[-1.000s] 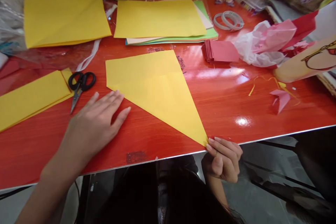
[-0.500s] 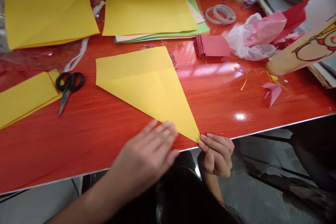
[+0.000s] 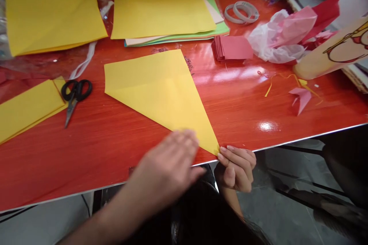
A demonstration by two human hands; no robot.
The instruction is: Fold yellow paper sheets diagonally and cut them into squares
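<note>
A folded sheet of yellow paper (image 3: 155, 88) lies on the red table, its pointed corner reaching the front edge. My left hand (image 3: 166, 160) rests with outstretched fingers over the paper's slanting lower edge; its fingertips are slightly blurred and its palm faces down. At the pointed corner, my right hand (image 3: 237, 168) is curled, with its fingertips gripping the tip of the sheet. Black-handled scissors (image 3: 75, 93) lie to the left, touching a folded yellow strip (image 3: 31, 105).
Behind are a yellow paper stack (image 3: 54, 21) and a mixed-colour stack (image 3: 163, 15). Tape rolls (image 3: 244, 12), dark red paper pieces (image 3: 234, 48), crumpled tissue paper (image 3: 287, 38) and a pink scrap (image 3: 301, 98) lie to the right. The table edge (image 3: 307, 137) runs in front.
My left hand has shifted slightly along the paper's slanting edge towards the right, its thumb now further out. My right hand stays at the corner. The view has moved a little.
</note>
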